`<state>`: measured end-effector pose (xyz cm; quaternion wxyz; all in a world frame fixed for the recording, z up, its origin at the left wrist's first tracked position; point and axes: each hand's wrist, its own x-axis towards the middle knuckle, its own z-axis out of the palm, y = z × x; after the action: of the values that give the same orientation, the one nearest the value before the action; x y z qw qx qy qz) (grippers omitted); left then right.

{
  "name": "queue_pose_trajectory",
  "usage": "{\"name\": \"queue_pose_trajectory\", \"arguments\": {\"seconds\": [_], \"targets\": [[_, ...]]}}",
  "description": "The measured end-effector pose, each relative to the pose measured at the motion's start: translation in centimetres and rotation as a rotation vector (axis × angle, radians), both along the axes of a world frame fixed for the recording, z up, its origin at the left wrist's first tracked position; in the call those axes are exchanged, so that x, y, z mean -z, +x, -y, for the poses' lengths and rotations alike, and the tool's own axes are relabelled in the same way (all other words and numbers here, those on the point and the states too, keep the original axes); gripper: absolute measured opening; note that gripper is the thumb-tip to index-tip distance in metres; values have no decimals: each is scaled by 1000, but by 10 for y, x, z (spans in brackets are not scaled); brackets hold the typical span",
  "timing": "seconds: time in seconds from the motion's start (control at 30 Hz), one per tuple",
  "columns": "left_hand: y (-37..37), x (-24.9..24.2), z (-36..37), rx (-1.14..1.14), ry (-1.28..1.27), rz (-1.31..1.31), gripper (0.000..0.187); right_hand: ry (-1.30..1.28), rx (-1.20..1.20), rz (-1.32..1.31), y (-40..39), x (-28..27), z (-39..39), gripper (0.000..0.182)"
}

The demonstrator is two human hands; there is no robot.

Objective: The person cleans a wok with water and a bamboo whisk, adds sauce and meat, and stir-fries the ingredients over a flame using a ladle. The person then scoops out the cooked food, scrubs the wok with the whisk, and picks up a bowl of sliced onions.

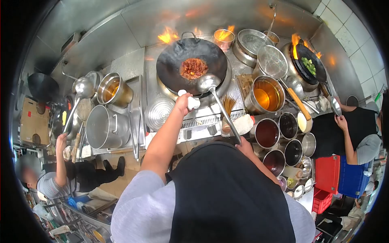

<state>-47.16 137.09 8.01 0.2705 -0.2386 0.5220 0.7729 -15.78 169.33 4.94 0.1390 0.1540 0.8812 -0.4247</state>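
Note:
A black wok (168, 60) sits on the burner in front of me, with dark reddish-brown food pieces (194, 68) gathered in its middle. My left hand (183, 104) is closed on a white cloth (195, 102) at the wok's near edge; whether a handle lies under the cloth is hidden. Low on the right, my right hand (244, 146) grips the long handle of a steel ladle (209, 82). The ladle's bowl is over the wok's near right side, beside the food. A bamboo brush (227, 106) stands to the right of the ladle.
Flames (168, 35) rise behind the wok. To the right are a pot of amber liquid (265, 96), a mesh strainer (272, 61) and several sauce containers (267, 133). A perforated skimmer (160, 114) and a large pot (106, 127) lie left. Co-workers stand on both sides, one holding a ladle (84, 88).

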Motion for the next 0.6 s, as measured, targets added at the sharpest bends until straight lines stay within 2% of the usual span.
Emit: {"name": "queue_pose_trajectory", "arguments": {"seconds": [0.5, 0.57, 0.6], "targets": [[9, -19, -2, 5, -60, 6, 25, 13, -33, 92, -6, 10, -6, 40], [8, -20, -1, 3, -68, -4, 25, 138, -245, 46, -13, -10, -7, 47], [8, -19, -2, 3, -76, -12, 24, 138, -246, 50, -19, -21, -4, 47]]}}
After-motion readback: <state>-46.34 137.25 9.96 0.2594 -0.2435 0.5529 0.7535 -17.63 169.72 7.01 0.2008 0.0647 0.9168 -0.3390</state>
